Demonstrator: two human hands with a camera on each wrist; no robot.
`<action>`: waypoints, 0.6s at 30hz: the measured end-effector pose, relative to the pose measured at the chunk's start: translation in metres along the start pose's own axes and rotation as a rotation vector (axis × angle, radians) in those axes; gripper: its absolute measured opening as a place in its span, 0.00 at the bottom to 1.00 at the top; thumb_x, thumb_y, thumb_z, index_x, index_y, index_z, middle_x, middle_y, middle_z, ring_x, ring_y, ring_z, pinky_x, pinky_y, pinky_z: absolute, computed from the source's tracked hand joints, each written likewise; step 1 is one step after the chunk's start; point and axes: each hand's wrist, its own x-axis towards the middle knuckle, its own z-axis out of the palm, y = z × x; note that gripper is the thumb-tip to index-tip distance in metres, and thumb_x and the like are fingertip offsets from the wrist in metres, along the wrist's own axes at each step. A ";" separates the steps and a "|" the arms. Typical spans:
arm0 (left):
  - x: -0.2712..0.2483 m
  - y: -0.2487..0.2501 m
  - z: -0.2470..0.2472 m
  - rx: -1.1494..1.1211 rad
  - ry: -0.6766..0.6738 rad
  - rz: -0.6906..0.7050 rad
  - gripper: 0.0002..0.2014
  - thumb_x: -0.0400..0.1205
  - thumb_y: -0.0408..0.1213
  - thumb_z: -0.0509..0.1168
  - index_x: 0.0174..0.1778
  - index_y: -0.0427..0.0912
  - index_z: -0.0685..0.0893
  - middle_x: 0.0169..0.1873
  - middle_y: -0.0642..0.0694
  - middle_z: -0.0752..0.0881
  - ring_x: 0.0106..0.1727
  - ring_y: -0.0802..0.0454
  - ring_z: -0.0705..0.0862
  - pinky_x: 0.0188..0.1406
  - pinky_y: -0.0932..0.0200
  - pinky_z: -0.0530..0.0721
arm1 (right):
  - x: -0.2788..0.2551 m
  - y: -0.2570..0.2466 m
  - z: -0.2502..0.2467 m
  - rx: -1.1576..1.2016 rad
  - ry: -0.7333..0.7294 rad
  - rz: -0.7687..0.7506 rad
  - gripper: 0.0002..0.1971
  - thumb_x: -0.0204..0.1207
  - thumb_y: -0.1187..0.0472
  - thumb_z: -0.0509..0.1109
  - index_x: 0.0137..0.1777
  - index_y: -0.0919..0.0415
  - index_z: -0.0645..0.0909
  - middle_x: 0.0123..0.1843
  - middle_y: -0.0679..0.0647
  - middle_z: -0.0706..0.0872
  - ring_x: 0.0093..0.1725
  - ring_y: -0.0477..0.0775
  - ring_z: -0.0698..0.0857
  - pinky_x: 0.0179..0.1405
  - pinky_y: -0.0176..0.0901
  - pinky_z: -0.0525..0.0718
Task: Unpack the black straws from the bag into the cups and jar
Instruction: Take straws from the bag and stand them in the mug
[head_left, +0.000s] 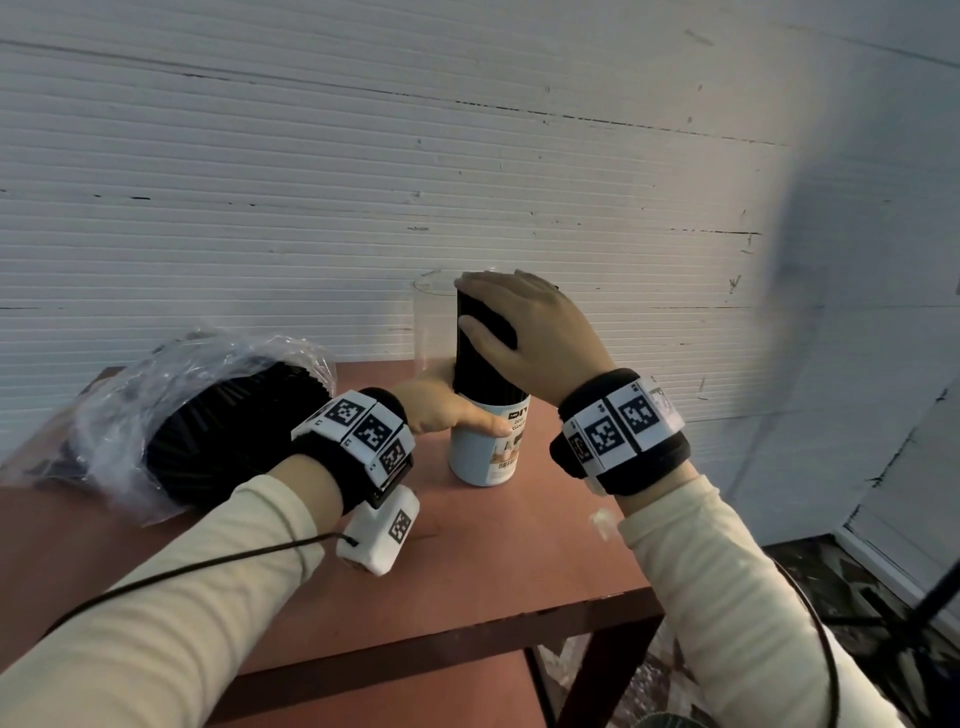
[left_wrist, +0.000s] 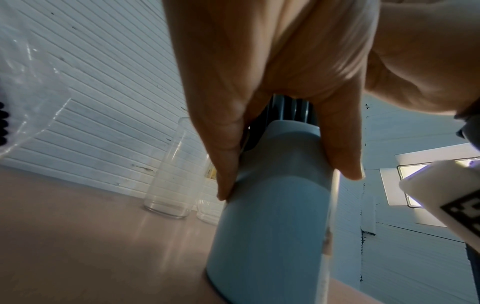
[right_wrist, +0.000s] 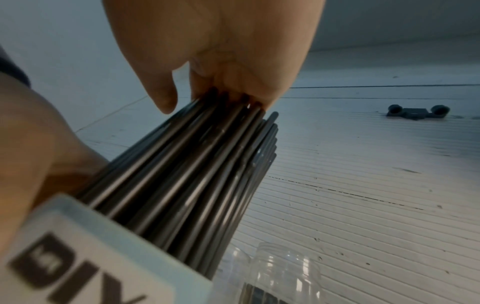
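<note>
Left hand (head_left: 441, 410) grips the blue cup (head_left: 485, 447); right hand (head_left: 524, 332) clasps the straw bundle (head_left: 480, 358), seating it, seemingly; next, release gently.

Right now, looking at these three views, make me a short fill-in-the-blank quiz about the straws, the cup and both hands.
1. The bundle of black straws stands in the pale blue ____.
2. The right hand rests on the ____ of the straws.
3. The left hand holds the cup by its ____.
4. The remaining straws lie in the clear plastic ____ at the table's left end.

Missing words: cup; top; side; bag
</note>
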 end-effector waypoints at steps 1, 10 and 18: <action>0.001 0.000 0.000 0.012 -0.013 -0.005 0.29 0.67 0.29 0.81 0.65 0.42 0.82 0.60 0.47 0.88 0.63 0.52 0.84 0.68 0.48 0.80 | 0.000 0.000 0.000 0.001 -0.007 0.010 0.21 0.81 0.52 0.62 0.70 0.59 0.80 0.70 0.53 0.83 0.67 0.54 0.82 0.73 0.46 0.70; -0.038 -0.009 -0.028 0.233 0.313 -0.061 0.34 0.75 0.32 0.73 0.77 0.49 0.69 0.70 0.48 0.77 0.69 0.51 0.78 0.59 0.61 0.80 | 0.015 -0.039 -0.002 0.305 0.266 -0.008 0.13 0.79 0.62 0.67 0.61 0.62 0.83 0.59 0.52 0.85 0.60 0.49 0.82 0.60 0.38 0.79; -0.129 -0.011 -0.106 0.354 0.920 0.149 0.14 0.76 0.29 0.65 0.46 0.55 0.85 0.49 0.58 0.88 0.49 0.57 0.85 0.48 0.67 0.78 | 0.036 -0.108 0.053 0.574 -0.268 0.122 0.08 0.77 0.64 0.68 0.50 0.61 0.88 0.46 0.54 0.90 0.46 0.52 0.86 0.51 0.41 0.82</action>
